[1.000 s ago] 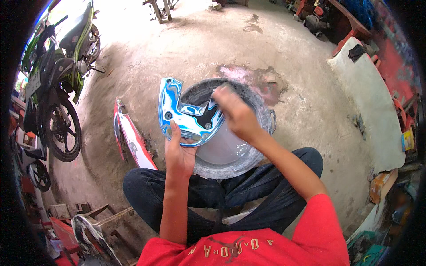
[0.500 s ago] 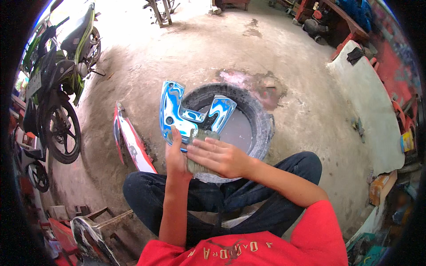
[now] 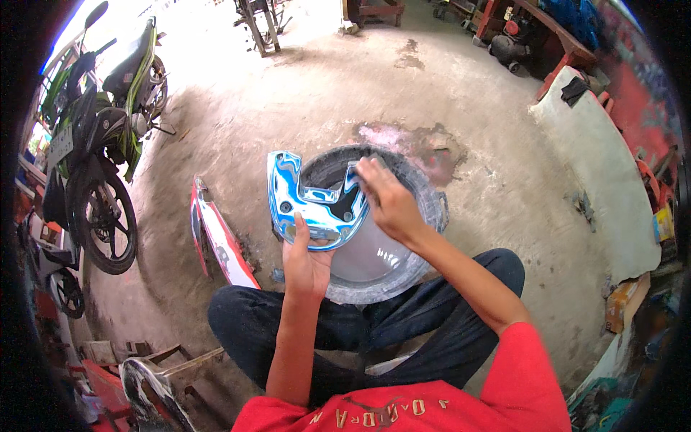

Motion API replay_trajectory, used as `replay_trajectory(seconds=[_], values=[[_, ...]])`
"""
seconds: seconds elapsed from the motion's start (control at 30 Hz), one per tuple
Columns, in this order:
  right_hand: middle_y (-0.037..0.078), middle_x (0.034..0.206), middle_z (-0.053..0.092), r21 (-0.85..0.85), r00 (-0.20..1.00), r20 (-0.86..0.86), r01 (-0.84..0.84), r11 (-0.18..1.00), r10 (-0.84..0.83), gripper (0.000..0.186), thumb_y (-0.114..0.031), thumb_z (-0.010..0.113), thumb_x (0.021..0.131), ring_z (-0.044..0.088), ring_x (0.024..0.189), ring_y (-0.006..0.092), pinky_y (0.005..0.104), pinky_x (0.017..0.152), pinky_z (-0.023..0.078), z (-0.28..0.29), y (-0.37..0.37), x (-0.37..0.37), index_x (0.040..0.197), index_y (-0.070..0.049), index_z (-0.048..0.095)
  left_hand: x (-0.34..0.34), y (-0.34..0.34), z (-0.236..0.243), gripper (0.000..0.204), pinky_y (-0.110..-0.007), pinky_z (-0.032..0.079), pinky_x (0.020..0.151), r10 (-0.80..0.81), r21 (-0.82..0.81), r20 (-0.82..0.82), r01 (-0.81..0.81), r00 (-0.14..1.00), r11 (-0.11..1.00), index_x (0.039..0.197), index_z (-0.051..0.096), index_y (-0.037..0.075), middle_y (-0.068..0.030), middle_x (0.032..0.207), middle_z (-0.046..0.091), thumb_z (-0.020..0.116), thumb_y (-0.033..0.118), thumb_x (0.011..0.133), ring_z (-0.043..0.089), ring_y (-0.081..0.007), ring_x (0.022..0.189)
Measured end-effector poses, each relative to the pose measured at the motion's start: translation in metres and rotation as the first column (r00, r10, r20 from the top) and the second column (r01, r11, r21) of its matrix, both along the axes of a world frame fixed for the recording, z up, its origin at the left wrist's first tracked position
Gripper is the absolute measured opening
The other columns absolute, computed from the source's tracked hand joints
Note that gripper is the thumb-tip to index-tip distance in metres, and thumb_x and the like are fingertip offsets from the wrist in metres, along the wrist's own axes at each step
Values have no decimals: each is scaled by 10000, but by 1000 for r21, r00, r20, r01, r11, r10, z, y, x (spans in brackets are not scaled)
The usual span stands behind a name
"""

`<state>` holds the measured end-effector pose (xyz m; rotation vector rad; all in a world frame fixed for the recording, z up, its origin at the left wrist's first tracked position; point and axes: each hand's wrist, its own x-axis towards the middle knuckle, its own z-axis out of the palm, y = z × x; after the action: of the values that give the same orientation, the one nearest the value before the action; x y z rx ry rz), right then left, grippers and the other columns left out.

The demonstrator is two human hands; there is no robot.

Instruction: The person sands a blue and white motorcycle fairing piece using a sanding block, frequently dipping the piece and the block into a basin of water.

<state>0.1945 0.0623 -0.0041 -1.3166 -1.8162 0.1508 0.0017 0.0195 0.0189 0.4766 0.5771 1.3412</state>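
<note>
Head view: U-shaped panel (image 3: 314,218), prongs pointing forward, base crosswise.

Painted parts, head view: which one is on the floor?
The long red-and-white part, left of the basin; the blue-and-white curved part is held up in the left hand.

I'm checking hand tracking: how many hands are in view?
2: the left hand grips the blue-and-white part at its lower edge; the right hand is at its right prong, above the basin. No others show.
</note>
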Motion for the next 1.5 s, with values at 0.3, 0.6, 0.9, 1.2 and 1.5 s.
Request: replay_trajectory(seconds=[0.3,0.6,0.9,1.2,1.5], values=[[204,1435,560,48,980,104,-175,983,169,543,-47,560,853,534,1345,366,452,1129,431,-5,-7,1,1396,-40,564,6,-5,-4,451,-461,497,1060,-53,-26,26,53,998,998,1449,423,75,-108,1390,563,522,304,1073,569,-252,1280],[196,1396,601,64,999,-29,-33,997,35,469,-34,600,904,553,1338,336,457,1110,448,2,-3,5,1372,-72,607,13,-9,9,418,-438,496,1052,-56,-12,20,57,998,998,1413,456,69,-108,1353,590,487,327,1085,589,-235,1252],[210,1416,574,72,989,16,-147,987,146,472,34,555,901,529,1349,362,440,1133,430,10,3,10,1369,-26,578,8,-7,3,483,-459,500,1055,-46,-23,11,46,999,999,1459,409,68,-110,1414,553,511,342,1074,575,-249,1279],[168,1410,594,53,972,88,-221,974,216,540,42,606,851,498,1387,357,485,1138,422,19,-13,5,1377,-79,596,5,-11,4,444,-508,508,1043,-18,-73,55,22,998,997,1460,410,93,-133,1394,563,505,301,1080,591,-293,1259],[153,1449,566,122,941,256,-258,958,221,477,-28,535,888,537,1354,332,452,1137,433,17,-13,8,1356,-72,611,1,-9,8,408,-532,483,1070,10,-30,32,-9,999,1000,1443,441,70,-137,1419,563,478,266,1088,569,-294,1295]])
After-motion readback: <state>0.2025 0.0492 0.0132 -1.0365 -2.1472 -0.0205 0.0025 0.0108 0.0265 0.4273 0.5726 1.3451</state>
